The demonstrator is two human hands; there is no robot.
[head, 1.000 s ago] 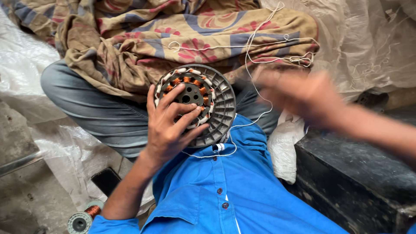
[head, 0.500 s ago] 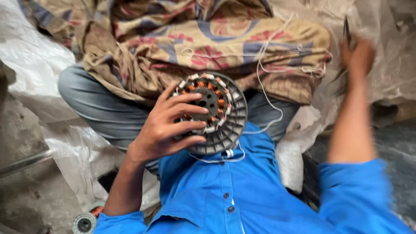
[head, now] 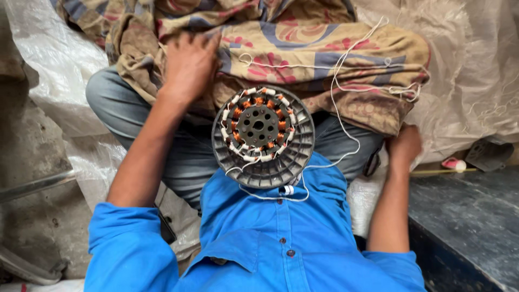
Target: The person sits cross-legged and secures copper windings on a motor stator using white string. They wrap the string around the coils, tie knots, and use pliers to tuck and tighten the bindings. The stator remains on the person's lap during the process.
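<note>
A round motor part sits in a person's lap, and no hand is on it.

From the head camera, the round motor part point(head: 263, 136) rests against the blue shirt point(head: 259, 238), between the legs. It has grey ribs around the edge and orange wire coils with white bits in a ring near the middle. A thin white string point(head: 340, 86) runs from it up over the flowery cloth point(head: 303, 54). The left hand point(head: 189, 65) lies flat on the cloth, fingers a little spread, gripping nothing. The right hand point(head: 403, 147) is down beside the leg at the cloth's edge, with fingers curled under; I cannot tell if it holds anything.
</note>
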